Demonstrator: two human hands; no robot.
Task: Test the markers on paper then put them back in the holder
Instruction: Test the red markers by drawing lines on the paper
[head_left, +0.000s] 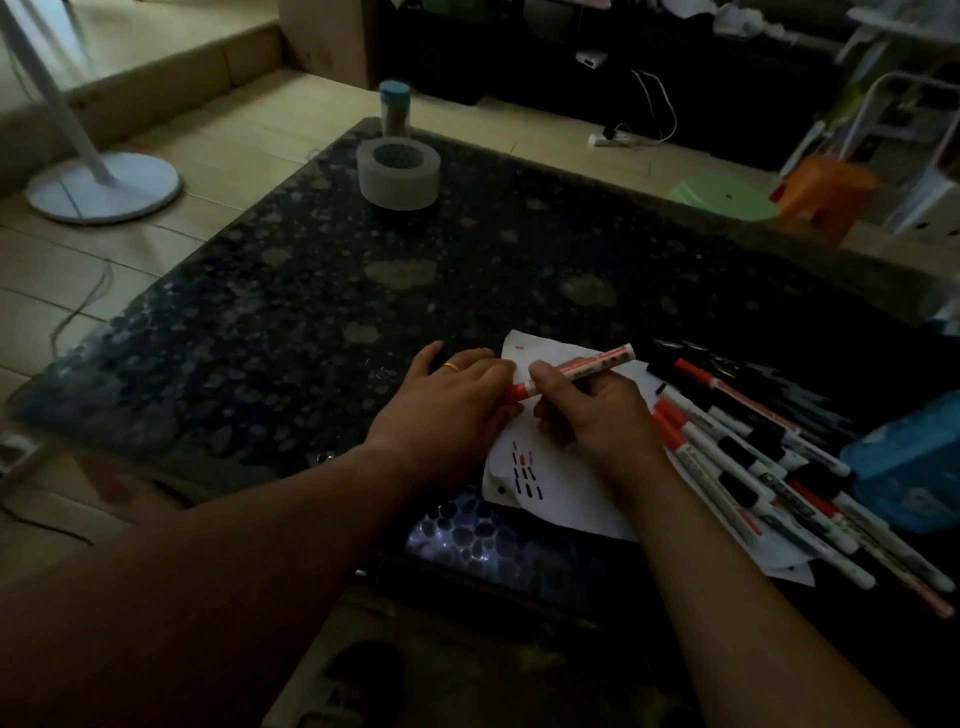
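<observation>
My right hand grips the white barrel of a red marker above the white paper. My left hand holds the marker's red cap end, fingers curled round it. The paper bears several short red and black test strokes. A pile of red and black markers lies on the paper's right side. The round grey holder with a honeycomb of holes stands at the table's far side, with no marker showing in it.
The dark speckled table is low, with its near edge below my wrists. A blue box sits at the right beside the markers. A blue-lidded jar stands behind the holder. A fan base and stools are on the floor.
</observation>
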